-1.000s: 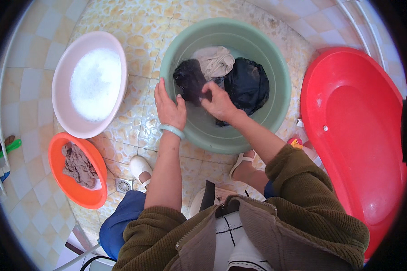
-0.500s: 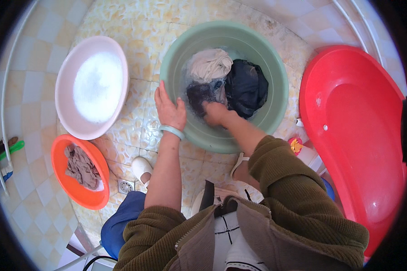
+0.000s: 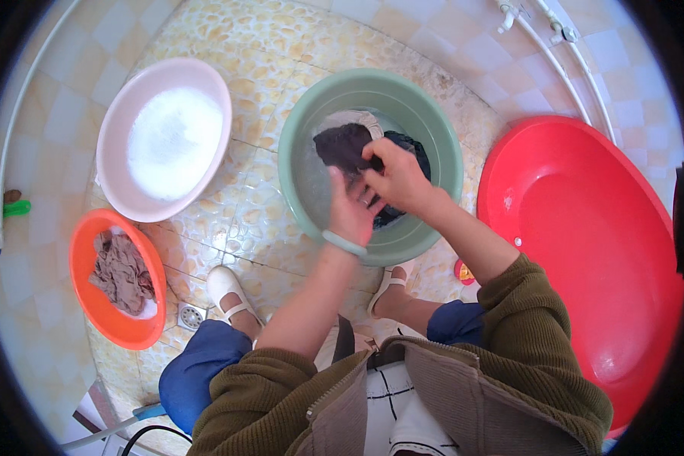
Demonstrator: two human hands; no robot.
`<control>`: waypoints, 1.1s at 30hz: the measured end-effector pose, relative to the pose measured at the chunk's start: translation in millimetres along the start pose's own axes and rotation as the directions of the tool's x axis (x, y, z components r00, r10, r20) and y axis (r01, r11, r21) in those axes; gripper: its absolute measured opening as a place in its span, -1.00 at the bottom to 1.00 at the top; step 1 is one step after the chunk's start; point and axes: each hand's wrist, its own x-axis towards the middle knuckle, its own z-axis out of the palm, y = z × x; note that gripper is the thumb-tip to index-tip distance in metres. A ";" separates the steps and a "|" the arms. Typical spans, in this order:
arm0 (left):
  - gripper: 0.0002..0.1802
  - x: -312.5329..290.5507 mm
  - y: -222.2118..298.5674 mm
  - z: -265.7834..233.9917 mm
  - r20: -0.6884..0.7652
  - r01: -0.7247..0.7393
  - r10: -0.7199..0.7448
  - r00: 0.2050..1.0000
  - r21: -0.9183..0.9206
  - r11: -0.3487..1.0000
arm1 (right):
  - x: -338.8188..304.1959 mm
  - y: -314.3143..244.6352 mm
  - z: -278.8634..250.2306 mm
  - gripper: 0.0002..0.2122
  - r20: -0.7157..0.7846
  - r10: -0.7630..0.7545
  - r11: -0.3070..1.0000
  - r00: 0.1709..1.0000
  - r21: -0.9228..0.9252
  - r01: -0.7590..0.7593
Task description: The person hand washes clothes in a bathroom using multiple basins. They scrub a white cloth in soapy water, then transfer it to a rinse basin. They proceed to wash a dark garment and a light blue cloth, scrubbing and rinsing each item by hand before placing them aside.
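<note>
The right hand (image 3: pixel 397 176) pinches a dark cloth (image 3: pixel 343 147) above the tub (image 3: pixel 292 159), while the left hand (image 3: pixel 352 213) spreads its fingers at the fabric's lower end, apparently to support it, though whether they grip is unclear. Just beyond the hands lies a pale cloth (image 3: pixel 366 119), with a black cloth (image 3: pixel 414 148) partly hidden beneath the right, the tub's walls presumably catching drips. Half a second earlier, the left hand rested on the rim and the dark cloth lay down in the water.
</note>
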 end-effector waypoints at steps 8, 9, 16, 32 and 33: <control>-0.78 25.0 17.8 -26.2 -0.026 -0.038 0.038 0.999 0.029 0.999 | -21.3 26.5 8.7 -0.78 0.077 -0.028 0.911 0.997 0.412 -0.006; -0.73 26.7 21.8 -30.5 -0.018 -0.029 0.028 0.999 -0.028 0.999 | -12.7 36.5 -2.0 -0.74 0.069 0.248 0.709 0.966 0.666 -0.230; -0.51 2.0 31.6 11.1 0.353 0.332 -0.202 0.914 -0.362 0.871 | -27.8 111.4 104.5 -0.37 0.390 0.129 -0.657 0.912 0.723 -0.216; -0.75 -6.3 9.6 21.9 0.180 0.152 -0.262 0.948 0.468 0.871 | 46.5 49.3 7.0 -0.79 0.202 0.255 0.599 0.946 0.735 -0.318; -0.74 -5.5 8.9 24.8 0.125 0.080 -0.191 0.974 0.596 0.799 | 48.1 56.1 11.6 -0.82 0.168 0.187 0.759 0.968 0.601 -0.251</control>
